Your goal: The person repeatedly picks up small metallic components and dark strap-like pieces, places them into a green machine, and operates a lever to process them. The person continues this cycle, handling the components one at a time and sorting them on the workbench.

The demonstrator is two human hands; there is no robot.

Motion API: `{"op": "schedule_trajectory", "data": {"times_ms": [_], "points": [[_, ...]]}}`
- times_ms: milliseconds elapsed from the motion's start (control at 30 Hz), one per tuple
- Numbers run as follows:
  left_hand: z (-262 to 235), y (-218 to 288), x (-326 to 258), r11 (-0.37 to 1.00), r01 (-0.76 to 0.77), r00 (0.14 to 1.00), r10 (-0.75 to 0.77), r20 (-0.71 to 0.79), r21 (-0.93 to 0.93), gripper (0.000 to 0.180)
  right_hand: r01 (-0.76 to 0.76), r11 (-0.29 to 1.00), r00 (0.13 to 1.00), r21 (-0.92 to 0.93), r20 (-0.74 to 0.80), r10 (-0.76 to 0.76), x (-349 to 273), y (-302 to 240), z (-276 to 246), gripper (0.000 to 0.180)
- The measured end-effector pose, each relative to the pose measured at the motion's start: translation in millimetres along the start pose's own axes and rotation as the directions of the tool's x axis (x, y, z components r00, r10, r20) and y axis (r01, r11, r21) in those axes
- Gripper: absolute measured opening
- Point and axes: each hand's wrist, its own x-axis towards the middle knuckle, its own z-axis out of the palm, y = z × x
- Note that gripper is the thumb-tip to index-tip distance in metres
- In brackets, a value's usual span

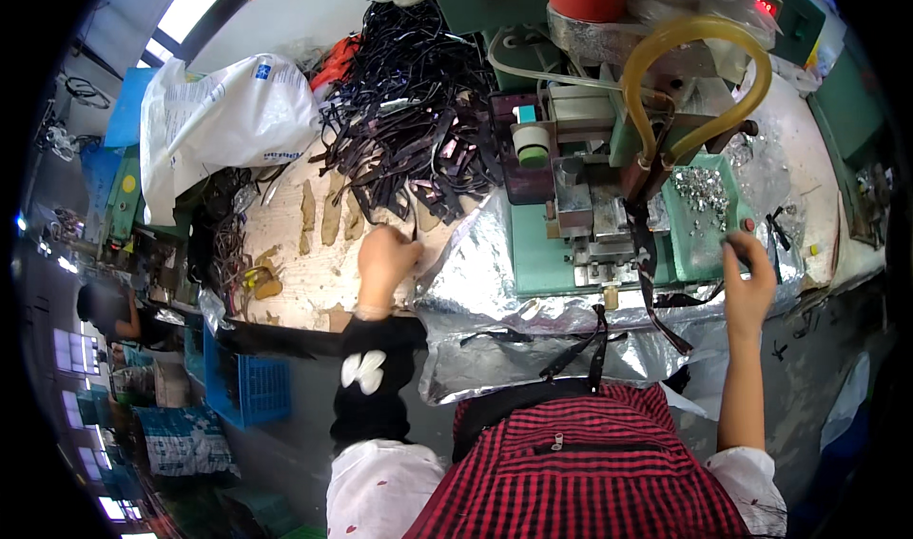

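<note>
The left hand [388, 263] sits at the near edge of a heap of dark straps [418, 139], its fingers curled in. One strap end runs down to them, but whether they grip it I cannot tell. The heap spreads beyond those fingers on the worktop [274, 223], and a few brown strips [332, 208] lie just past them to the left.

The right hand [749, 280] is at the right rim of a green tray [699, 255], thumb and forefinger bent toward each other; whether a piece is pinched between them is too small to see. Small shiny metal pieces [702, 192] lie in the tray, beyond those fingers and to their left. A small red knob [747, 224] shows just past the fingertips.

Between the two sets of fingers stands the metal press [573, 196]; a dark strap [646, 263] hangs down its right side, left of the right fingers.

For good handling, I judge, the left fingers should draw one strap by its end — a steady pull, so its neighbours don't tangle. The right fingers would do best with a light tip pinch on a single piece — and both hands well clear of the press while it moves.
</note>
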Motion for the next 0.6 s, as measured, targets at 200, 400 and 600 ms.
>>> {"op": "schedule_trajectory", "data": {"times_ms": [200,400,600], "points": [[-83.4,37.6,75.2,0.740,-0.419,0.860,0.138,-0.491,-0.527,0.021,-0.036,0.984,0.999,0.176,-0.019,0.040,-19.1,-9.3,-19.5,0.014],[-33.7,72.1,100.8,0.960,-0.042,0.960,0.116,-0.256,0.277,0.049,0.270,0.920,0.961,0.284,-0.023,-0.275,20.8,-108.7,41.3,0.016],[39.2,2.1,73.7,0.999,-0.046,0.993,0.043,-0.110,-0.019,0.040,-0.001,0.789,0.998,0.614,0.050,-0.037,12.3,-119.5,73.1,0.036]]}}
